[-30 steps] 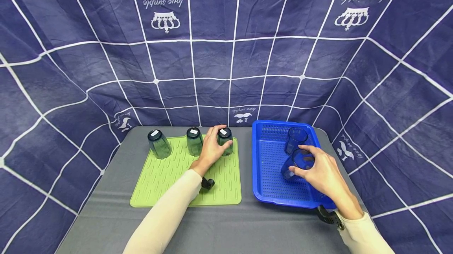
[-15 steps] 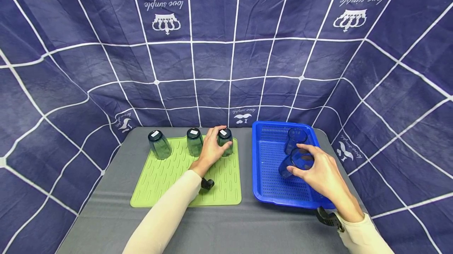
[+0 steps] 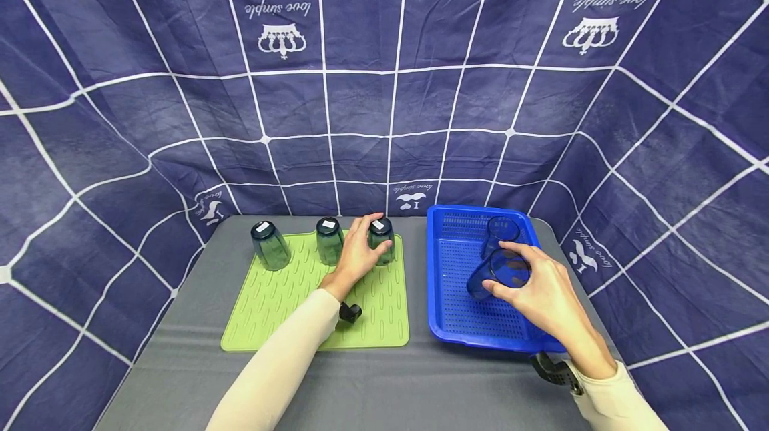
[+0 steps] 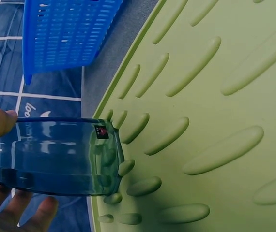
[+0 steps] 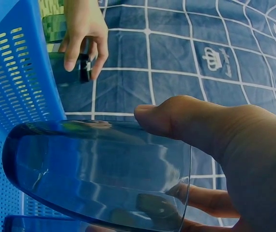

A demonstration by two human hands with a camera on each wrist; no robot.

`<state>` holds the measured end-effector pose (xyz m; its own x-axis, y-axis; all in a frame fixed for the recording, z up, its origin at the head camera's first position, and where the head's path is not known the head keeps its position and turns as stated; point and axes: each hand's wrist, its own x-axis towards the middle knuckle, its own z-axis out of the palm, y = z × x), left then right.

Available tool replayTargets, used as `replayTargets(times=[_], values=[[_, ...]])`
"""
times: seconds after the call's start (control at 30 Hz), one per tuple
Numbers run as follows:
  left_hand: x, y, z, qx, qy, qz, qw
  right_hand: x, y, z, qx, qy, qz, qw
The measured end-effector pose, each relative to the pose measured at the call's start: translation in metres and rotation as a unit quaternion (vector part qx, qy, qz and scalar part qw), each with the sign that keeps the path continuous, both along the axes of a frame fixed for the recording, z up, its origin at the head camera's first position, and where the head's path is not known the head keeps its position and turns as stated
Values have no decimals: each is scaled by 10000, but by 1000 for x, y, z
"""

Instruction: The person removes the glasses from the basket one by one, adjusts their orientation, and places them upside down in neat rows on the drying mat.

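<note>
My left hand (image 3: 358, 251) grips an upside-down blue-green drinking glass (image 3: 381, 234) near its base. This glass stands mouth down at the back right of the green ribbed mat (image 3: 300, 304); its sticker (image 4: 101, 132) shows in the left wrist view. Two more overturned glasses stand to the left, a middle one (image 3: 330, 242) and a far-left one (image 3: 271, 246) at the mat's edge. Over the blue basket (image 3: 438, 324), my right hand (image 3: 543, 287) holds another glass (image 5: 94, 169) by its rim end, mouth up and tilted. Behind that one, a further glass (image 3: 503, 231) is in the basket, partly hidden.
Mat and basket lie side by side on a grey tabletop (image 3: 372, 391), with a narrow gap between them. A dark blue cloth (image 3: 360, 104) with white grid lines hangs behind and on both sides. The basket has raised, slotted walls (image 5: 17, 58).
My right hand has shifted slightly left with its glass, which has become more tilted, its base swinging left. The left hand and the glasses on the mat have stayed put.
</note>
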<state>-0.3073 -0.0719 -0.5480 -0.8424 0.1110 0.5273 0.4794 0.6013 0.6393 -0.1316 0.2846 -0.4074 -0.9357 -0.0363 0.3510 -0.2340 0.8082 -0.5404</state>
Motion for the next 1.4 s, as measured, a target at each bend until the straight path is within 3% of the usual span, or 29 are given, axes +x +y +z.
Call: replayTargets(times=[0.1,0.27,0.6,1.4], values=[[1,0,1,-5,-178,6,9998,0,-1,0,-24,47,34,10000],[13,1,20,-105,-692,17,9975,0,-3,1,-7,176,52,9998],[19,-1,27,6,-538,-31,9985,3,-11,5,48,532,39,9986],[33,-4,54,267,-85,-237,9993,9,-28,15,-178,843,200,9961]])
